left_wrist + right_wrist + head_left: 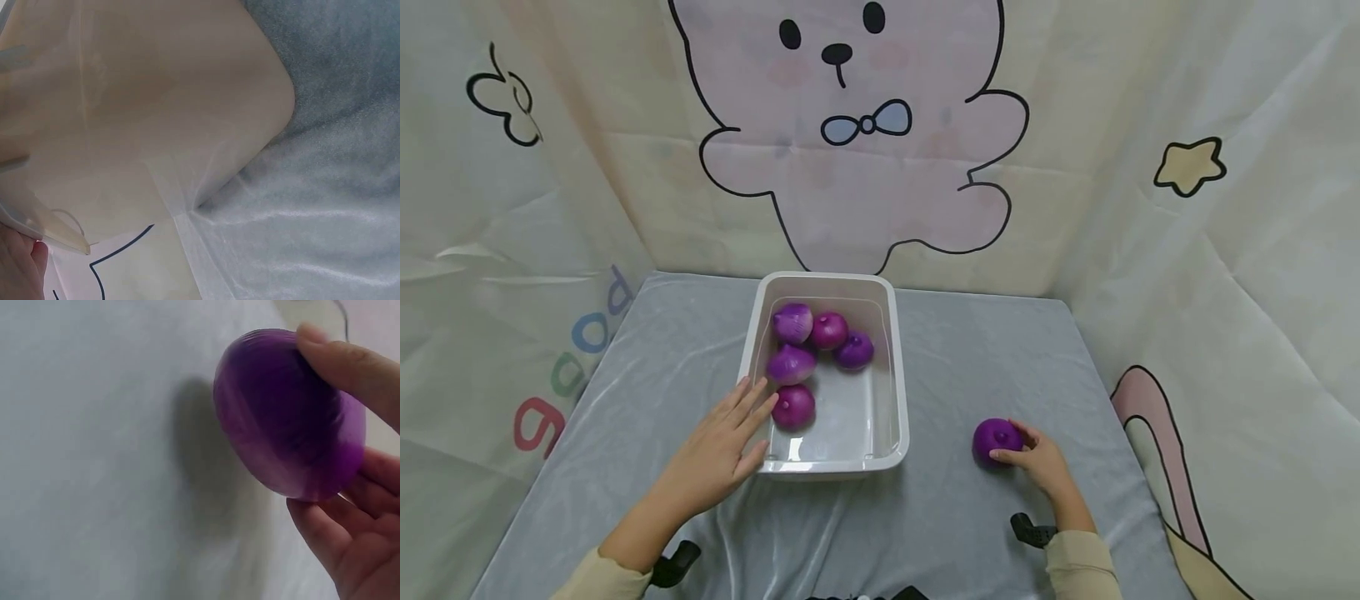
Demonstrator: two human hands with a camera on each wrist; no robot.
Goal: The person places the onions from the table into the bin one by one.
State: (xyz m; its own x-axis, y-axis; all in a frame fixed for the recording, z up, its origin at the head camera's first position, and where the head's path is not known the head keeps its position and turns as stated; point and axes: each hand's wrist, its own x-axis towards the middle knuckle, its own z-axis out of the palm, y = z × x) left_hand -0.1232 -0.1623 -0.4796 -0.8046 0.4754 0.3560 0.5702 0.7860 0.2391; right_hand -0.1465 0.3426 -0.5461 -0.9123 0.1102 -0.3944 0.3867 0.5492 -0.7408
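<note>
My right hand (1043, 464) grips a purple onion (997, 442) between thumb and fingers, to the right of a white plastic bin. The right wrist view shows this onion (290, 419) up close, with the thumb on one side, the fingers on the other and a shadow on the cloth beside it. My left hand (718, 454) lies over the bin's left rim with its fingers stretched out, the tips near the closest onion (793, 407) inside. Only a bit of that hand (22, 265) shows by the rim in the left wrist view.
The white bin (901, 408) stands mid-table and holds several purple onions (830, 331), grouped along its left and far side. Grey-blue cloth (940, 358) covers the table. Printed fabric walls (1075, 167) rise at the back and both sides. A dark object (910, 592) shows at the front edge.
</note>
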